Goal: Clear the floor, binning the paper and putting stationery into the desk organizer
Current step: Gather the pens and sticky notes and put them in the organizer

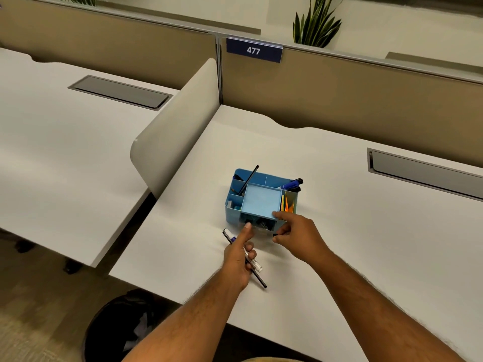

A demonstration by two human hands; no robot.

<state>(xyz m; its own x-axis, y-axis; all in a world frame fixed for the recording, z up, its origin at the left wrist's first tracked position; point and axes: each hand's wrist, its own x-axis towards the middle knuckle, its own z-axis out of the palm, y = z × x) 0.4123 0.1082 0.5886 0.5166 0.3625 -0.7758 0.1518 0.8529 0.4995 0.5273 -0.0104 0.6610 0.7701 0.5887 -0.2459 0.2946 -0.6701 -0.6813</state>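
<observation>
A light blue desk organizer [235, 215] stands on the white desk [339, 231]. It holds a black pencil, blue markers [291, 184], coloured sticky notes and a blue note pad. Its small front drawer is open, with binder clips inside. My left hand [239, 257] is shut on a white marker [254, 263] and a black pencil [258, 279], its thumb touching the drawer. My right hand [295, 236] rests its forefinger on the organizer's front rim and pinches a small black item at the drawer; I cannot tell what it is.
A black bin [117, 325] with crumpled paper stands on the floor under the desk's front left edge. A rounded beige divider [177, 131] separates this desk from the neighbouring one. A grey cable hatch [423, 173] lies at the back right.
</observation>
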